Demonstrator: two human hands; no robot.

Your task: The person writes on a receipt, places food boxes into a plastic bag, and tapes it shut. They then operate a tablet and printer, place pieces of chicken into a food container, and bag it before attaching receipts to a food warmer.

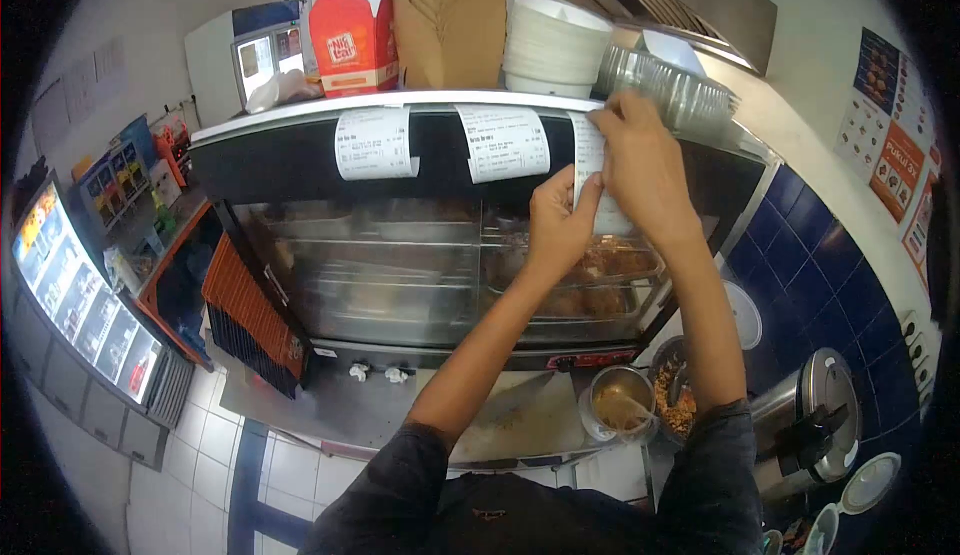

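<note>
A printed paper receipt (588,147) hangs from the top rail (440,99) of a glass-fronted food warmer (380,275). My left hand (560,223) is closed on the receipt's left edge, thumb and fingers pinching it. My right hand (642,160) is closed at its upper right, with the fingertips at the rail; this hand covers part of the paper. To the left, two more receipts, one in the middle (503,143) and another farther left (375,143), hang from the same rail. Behind the glass, trays of browned food (600,260) show below my hands.
On top of the warmer stand a red carton (352,40), a cardboard box (450,20), stacked white bowls (556,43) and clear plastic lids (665,90). Below are a cutting board (525,415) with a knife, a metal pot (618,400) and a steel urn (815,415).
</note>
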